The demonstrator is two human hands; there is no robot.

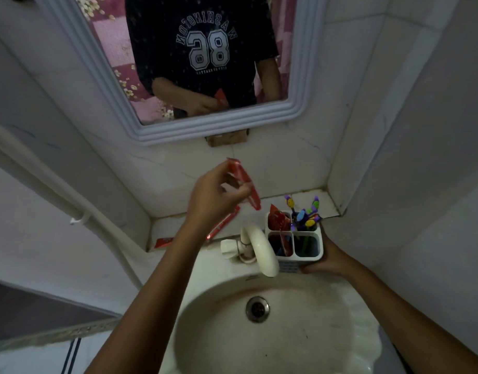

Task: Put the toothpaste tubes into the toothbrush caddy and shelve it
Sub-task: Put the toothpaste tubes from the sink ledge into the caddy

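Note:
My left hand [211, 197] holds a red toothpaste tube [246, 183] in the air above the tiled ledge, left of and above the caddy. My right hand [327, 259] grips the right side of the white toothbrush caddy [308, 259], which stands at the sink's back edge beside the tap. The caddy has several compartments. A red tube [277, 217] pokes out of the back left one, another red tube [285, 242] sits in the front left one, and colourful toothbrushes [305, 214] fill the back right. Another red tube [223, 224] lies on the ledge, partly behind my left wrist.
A cream tap [259, 248] curves over the white sink [327, 333], just left of the caddy. A small red item [162, 242] lies at the ledge's left end. The tiled ledge [327, 201] runs below a white-framed mirror [219, 130]. Tiled walls close in on both sides.

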